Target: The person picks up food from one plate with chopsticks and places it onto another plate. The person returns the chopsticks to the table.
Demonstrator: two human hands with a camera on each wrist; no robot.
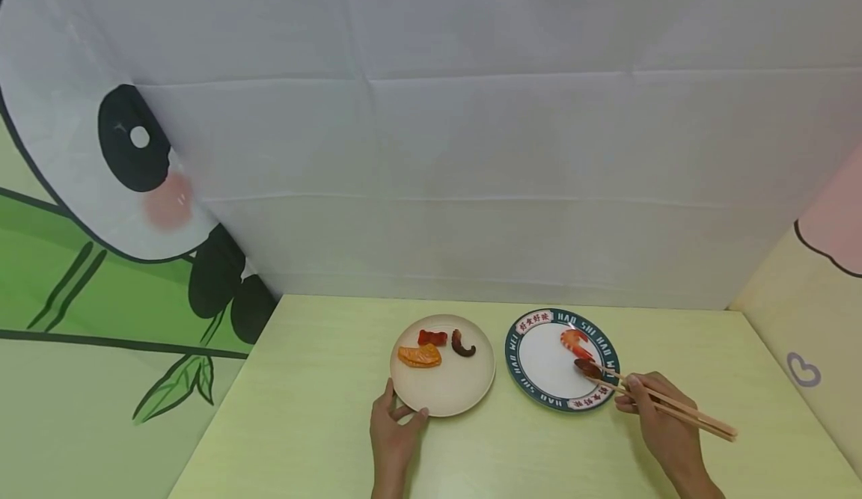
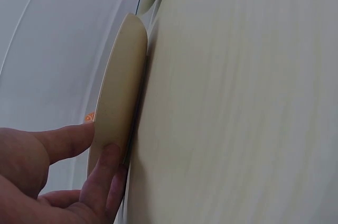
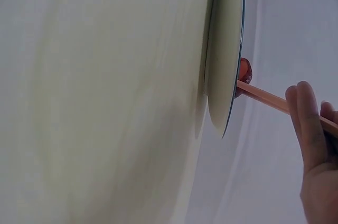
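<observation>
My right hand (image 1: 663, 417) holds a pair of wooden chopsticks (image 1: 694, 414). Their tips are at a dark reddish-brown food piece (image 1: 589, 369) over the right side of a white plate (image 1: 545, 364) with a dark green lettered rim. Just behind that piece lies an orange-and-white shrimp (image 1: 575, 342). On the left, my left hand (image 1: 396, 433) grips the near-left rim of a cream plate (image 1: 451, 396), thumb and fingers against its edge, also seen in the left wrist view. This plate carries a red piece (image 1: 432, 337), an orange wedge-like piece (image 1: 419, 356) and a dark curled piece (image 1: 465, 345).
Both plates stand side by side on a pale yellow-green table (image 1: 303, 409), near its far edge. Behind rises a creased white sheet (image 1: 471, 147). A cartoon-painted wall (image 1: 81, 289) flanks the left, and a pale wall (image 1: 795, 312) the right.
</observation>
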